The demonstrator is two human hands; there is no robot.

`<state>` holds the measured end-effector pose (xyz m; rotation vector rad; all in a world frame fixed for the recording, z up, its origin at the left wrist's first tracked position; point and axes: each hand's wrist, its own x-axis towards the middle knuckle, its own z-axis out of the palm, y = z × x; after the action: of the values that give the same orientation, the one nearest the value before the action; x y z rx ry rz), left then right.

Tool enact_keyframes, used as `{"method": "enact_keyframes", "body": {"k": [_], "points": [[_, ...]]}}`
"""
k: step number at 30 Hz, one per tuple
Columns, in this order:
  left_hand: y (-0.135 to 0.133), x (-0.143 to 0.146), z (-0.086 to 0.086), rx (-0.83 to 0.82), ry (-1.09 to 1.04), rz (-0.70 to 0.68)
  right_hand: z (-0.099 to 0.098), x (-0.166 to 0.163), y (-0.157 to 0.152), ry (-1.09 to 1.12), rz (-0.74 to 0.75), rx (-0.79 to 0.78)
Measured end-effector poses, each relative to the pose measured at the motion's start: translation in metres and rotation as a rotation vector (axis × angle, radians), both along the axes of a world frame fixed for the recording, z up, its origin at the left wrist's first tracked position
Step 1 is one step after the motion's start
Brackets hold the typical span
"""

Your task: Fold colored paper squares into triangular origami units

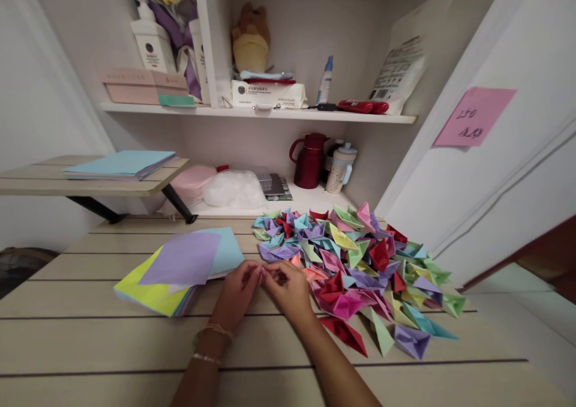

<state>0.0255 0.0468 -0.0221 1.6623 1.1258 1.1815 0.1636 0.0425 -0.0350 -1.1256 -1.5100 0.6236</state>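
Note:
My left hand (242, 284) and my right hand (285, 284) meet fingertip to fingertip above the table. Both are closed in a pinch; whatever lies between the fingers is too small and hidden to make out. Just left of my left hand is a stack of coloured paper, with a purple sheet (182, 258) on top, a yellow sheet (148, 290) below and a light blue sheet (229, 248) behind. Close to my right hand spreads a big heap of folded paper boats (346, 269) in many colours. A red paper boat (346, 335) lies at its near edge.
A small raised stand (27, 185) with blue-topped paper (121, 164) is at the left. Behind the table, a shelf (288, 114) holds bottles and boxes. Below it stand a dark red jug (309, 161) and a cup (341, 168). A pink note (474, 117) sticks to the right wall.

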Motion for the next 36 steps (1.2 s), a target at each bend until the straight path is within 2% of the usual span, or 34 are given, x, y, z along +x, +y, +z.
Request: {"method": "enact_keyframes", "body": {"k": [4,8,12,15,20,24,36], "points": [[0.001,0.000,-0.001,0.002,0.010,0.018,0.000,0.000,-0.001,-0.024,-0.038,0.016],[0.003,-0.002,-0.004,0.004,0.010,0.011,0.000,0.001,-0.002,-0.111,-0.025,0.106],[0.004,0.000,-0.009,0.003,-0.076,0.009,-0.002,0.000,-0.002,-0.153,-0.028,0.138],[0.004,0.001,-0.012,0.043,-0.040,-0.012,-0.005,0.000,0.000,-0.160,-0.050,0.134],[0.001,0.003,-0.010,0.145,0.178,-0.009,-0.005,-0.001,-0.001,-0.213,-0.076,0.105],[-0.001,0.006,-0.007,0.197,0.271,0.004,-0.003,-0.001,-0.004,-0.270,-0.128,0.044],[0.001,0.006,-0.014,0.282,0.282,0.022,0.003,-0.002,-0.006,-0.309,-0.111,0.005]]}}
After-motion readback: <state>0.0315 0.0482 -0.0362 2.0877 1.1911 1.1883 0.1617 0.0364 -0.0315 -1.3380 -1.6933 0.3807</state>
